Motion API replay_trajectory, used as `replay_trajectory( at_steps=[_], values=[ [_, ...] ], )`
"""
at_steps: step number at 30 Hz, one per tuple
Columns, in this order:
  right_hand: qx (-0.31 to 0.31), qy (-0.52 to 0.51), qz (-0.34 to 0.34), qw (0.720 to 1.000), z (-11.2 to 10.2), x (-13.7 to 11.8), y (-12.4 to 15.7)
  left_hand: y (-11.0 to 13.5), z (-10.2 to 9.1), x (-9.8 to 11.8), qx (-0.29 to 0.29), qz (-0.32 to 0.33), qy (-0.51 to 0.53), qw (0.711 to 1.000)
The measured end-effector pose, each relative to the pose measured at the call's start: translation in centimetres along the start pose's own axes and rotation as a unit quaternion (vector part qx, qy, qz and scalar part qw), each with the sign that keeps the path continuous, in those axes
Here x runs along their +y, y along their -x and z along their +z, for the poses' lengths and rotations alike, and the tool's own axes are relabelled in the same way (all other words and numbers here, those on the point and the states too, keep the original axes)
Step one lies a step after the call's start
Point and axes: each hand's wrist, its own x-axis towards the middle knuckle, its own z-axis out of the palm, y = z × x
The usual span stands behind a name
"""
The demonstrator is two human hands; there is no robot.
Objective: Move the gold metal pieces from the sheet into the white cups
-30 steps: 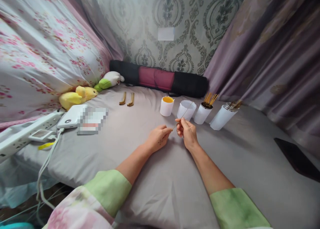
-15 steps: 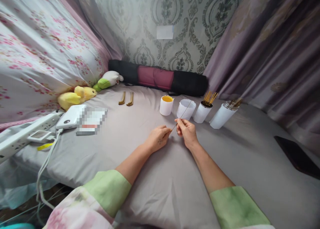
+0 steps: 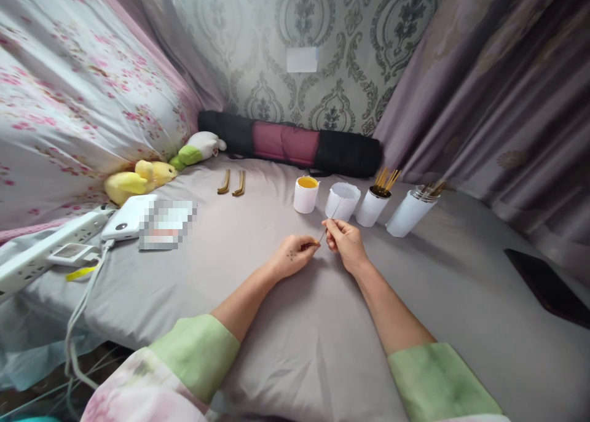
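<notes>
Grey fabric covers the bed (image 3: 276, 216) in the head view, and the person's two hands meet low over its middle. The right hand (image 3: 346, 239) pinches a thin stick (image 3: 336, 209) between thumb and forefinger; the stick slants up away from the person, its upper length showing in front of a wide white cup (image 3: 346, 195). Its lower end reaches the fingertips of the left hand (image 3: 295, 253). That hand is closed, thumb against forefinger, on a brown strip (image 3: 310, 246) — whether this is part of the same stick, I cannot tell.

Left of the wide cup stands a smaller white cup (image 3: 305, 199) with a yellow inside. To its right come a white canister (image 3: 371, 210) of yellowish sticks (image 3: 388, 179), then a taller white canister (image 3: 406, 216) with brownish sticks (image 3: 432, 190).

Well apart, to the left, lie two bent golden bundles (image 3: 239, 185) near each other. Behind everything a long black and maroon bag (image 3: 286, 142) runs along the patterned wall (image 3: 302, 90) — two plush toys (image 3: 124, 185) rest left of it. A dark flat slab (image 3: 546, 287) lies at the far right.
</notes>
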Motion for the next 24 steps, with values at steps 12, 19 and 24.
replay_trajectory(
  at_steps=[12, 19, 24],
  values=[
    [-0.038, 0.024, -0.016, 0.999, -0.8, -0.4, -0.3, 0.0, 0.0, 0.4, -0.055, -0.189, 0.344, 0.918],
    [-0.048, 0.047, -0.032, 0.997, -1.0, -0.4, -0.3, -0.2, -0.2, 0.6, -0.055, -0.243, 0.484, 0.839],
    [-0.053, 0.082, -0.041, 0.994, -1.3, -0.9, -0.2, -0.3, -0.4, 0.4, -0.061, -0.259, 0.542, 0.797]
  ],
)
